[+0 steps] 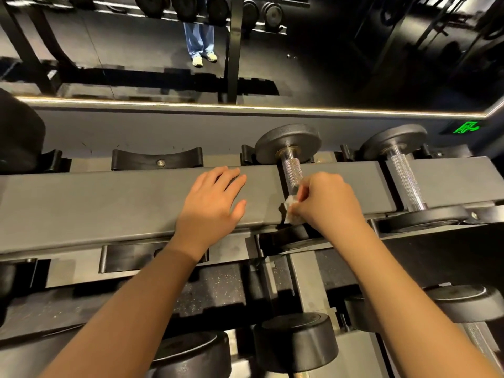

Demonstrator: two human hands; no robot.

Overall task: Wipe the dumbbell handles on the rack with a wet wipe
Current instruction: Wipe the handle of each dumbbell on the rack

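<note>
Your forearms [136, 309]: entering from 6 o'clock, nearest the lens. Lower dumbbells [296, 342]: black heads, at 6 o'clock beneath your arms. Your left hand [212, 205]: flat on the rack [109, 203] beam at centre, fingers [230, 177] straight, slightly spread. Your right hand [327, 205]: at 3 o'clock of the left, fingers pinching the wipe [291, 205]. Wipe: white, crumpled, pressed against the near end of the knurled handle [292, 173]. Second dumbbell [406, 178]: at 3 o'clock on the rack, apart from both hands.
</note>
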